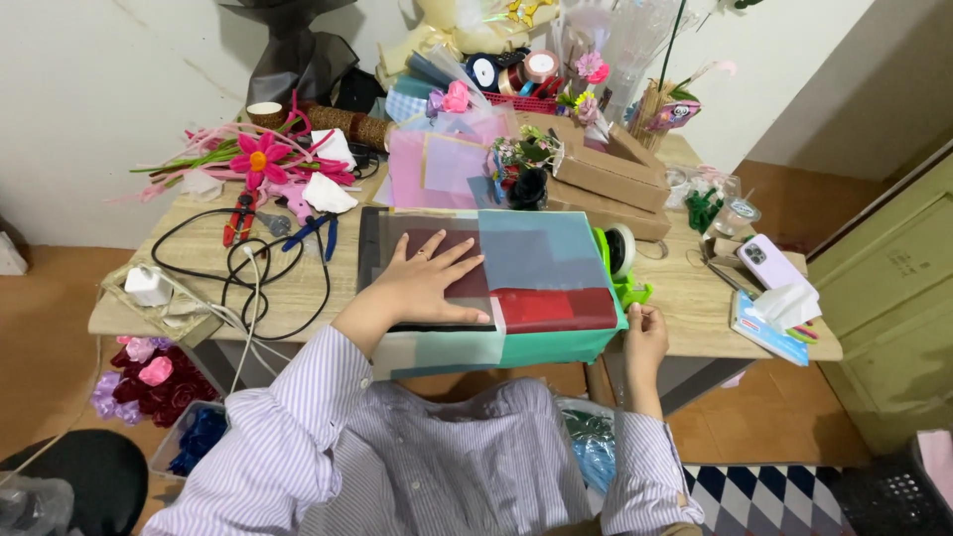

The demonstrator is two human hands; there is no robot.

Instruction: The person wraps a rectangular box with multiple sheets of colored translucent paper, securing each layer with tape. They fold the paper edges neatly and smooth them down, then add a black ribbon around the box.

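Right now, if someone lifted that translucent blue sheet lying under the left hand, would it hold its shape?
Probably not. The translucent blue sheet looks thin enough to show the red sheet beneath, so it likely flops and weighs little. The left hand lies flat on the stack, which suggests the sheets slide easily.

Teal, red, perhaps maroon paper sheets [536, 288]; purple-striped sleeves [288, 427]; green tape dispenser [623, 268].

One tape dispenser [621, 260], one phone [764, 263], one pink pipe-cleaner flower [258, 159], two cardboard boxes [608, 179], two hands [427, 283].
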